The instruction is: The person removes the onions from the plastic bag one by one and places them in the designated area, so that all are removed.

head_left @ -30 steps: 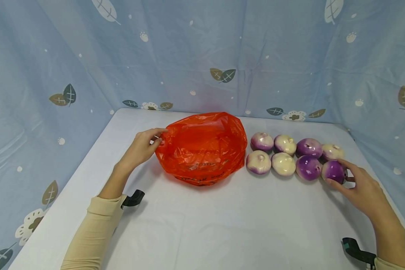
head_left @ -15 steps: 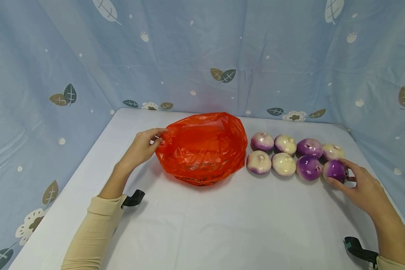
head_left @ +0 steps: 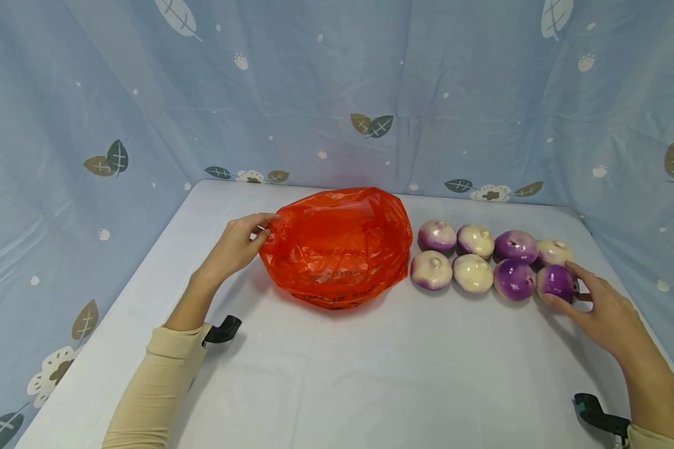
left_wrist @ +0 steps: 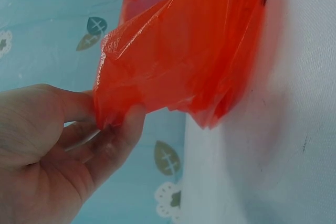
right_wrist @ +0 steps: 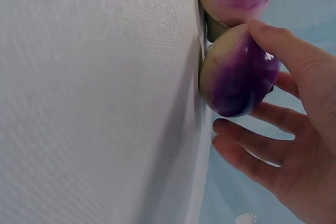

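Observation:
A red plastic bag (head_left: 337,249) lies with its mouth spread wide in the middle of the table. My left hand (head_left: 237,244) pinches its left rim between thumb and fingers, as the left wrist view (left_wrist: 68,150) also shows. To the right, several glossy purple-and-white onions stand in two rows. At the right end of the front row is a deep purple onion (head_left: 556,284), still among the others. My right hand (head_left: 609,312) grips it, thumb on the near side and index finger at the back. In the right wrist view the other fingers spread below this onion (right_wrist: 239,74).
The neighbouring purple onion (head_left: 514,279) sits just left of the gripped one, and a paler onion (head_left: 555,252) stands behind it. A white cloth covers the table (head_left: 371,374). Blue patterned curtain (head_left: 314,93) hangs along the back and both sides.

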